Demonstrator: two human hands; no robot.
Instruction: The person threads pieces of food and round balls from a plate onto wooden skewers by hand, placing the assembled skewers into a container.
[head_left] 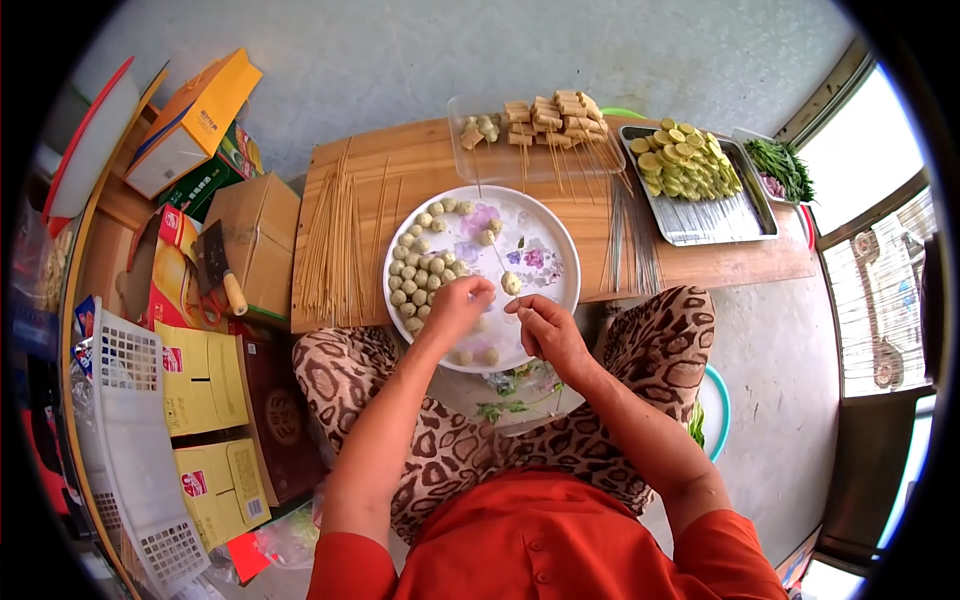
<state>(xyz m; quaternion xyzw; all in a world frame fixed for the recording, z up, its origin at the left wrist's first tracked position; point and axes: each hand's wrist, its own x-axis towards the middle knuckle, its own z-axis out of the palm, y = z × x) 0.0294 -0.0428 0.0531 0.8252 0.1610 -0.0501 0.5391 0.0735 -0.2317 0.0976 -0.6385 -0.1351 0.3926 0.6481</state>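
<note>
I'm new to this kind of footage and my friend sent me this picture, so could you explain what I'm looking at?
There is no machine here, just a person working with bare hands. The single picture comes from a camera worn on their head, looking forward and down, so their own lap and arms show below.

The right hand holds a thin stick with pale greenish balls on it. The left hand is over the round tray; whether it holds anything, I can't tell.

More balls lie on that tray. On the wooden table you also see loose wooden sticks to the left and, to the right, a metal tray with yellow-green slices.
</note>
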